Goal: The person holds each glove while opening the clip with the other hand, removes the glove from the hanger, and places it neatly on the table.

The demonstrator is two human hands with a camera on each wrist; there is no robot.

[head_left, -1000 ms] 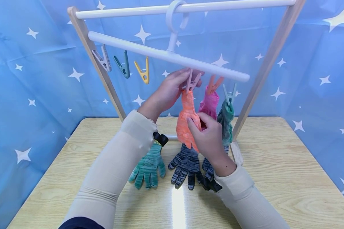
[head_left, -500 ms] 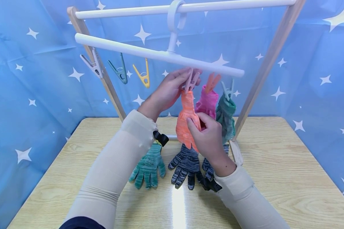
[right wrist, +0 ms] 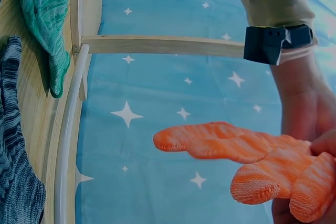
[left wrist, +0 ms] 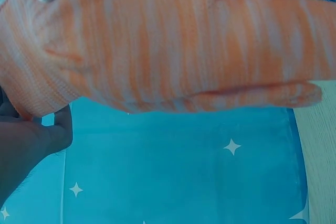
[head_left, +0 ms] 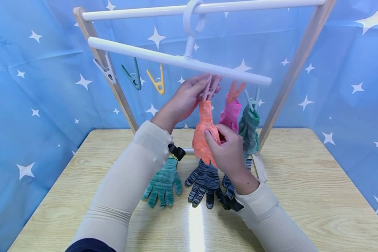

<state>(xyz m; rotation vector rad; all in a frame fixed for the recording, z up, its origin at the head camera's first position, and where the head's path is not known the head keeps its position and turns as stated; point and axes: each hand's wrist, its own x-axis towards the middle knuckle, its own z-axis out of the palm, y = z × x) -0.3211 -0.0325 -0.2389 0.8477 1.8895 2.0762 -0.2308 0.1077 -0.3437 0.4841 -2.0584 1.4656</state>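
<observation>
A light pink clothespin (head_left: 209, 91) grips the cuff of an orange knit glove (head_left: 203, 138) under the white hanger bar (head_left: 163, 56). My left hand (head_left: 184, 96) holds this clothespin, thumb in front and fingers behind it; the glove hides part of this hand in the left wrist view. Lower down, my right hand (head_left: 229, 148) pinches the glove's palm, thumb in front. The glove's fingers (right wrist: 210, 139) hang free. To the right, an orange clothespin (head_left: 235, 91) bears a magenta glove (head_left: 230, 112), and a pale green clothespin (head_left: 252, 101) bears a dark green glove (head_left: 249, 124).
Grey (head_left: 107, 70), dark green (head_left: 132, 76) and yellow clothespins (head_left: 157, 82) hang at the bar's left. The tilted hanger hooks over a white rod (head_left: 255, 6) on wooden posts (head_left: 296, 66). A green glove (head_left: 163, 183) and dark grey gloves (head_left: 204, 180) lie on the table (head_left: 315, 192).
The hanger swung, its left end shifting left and then part way back right, with the clipped gloves and clothespins swaying. Both hands stay almost in place on the orange glove and its clothespin.
</observation>
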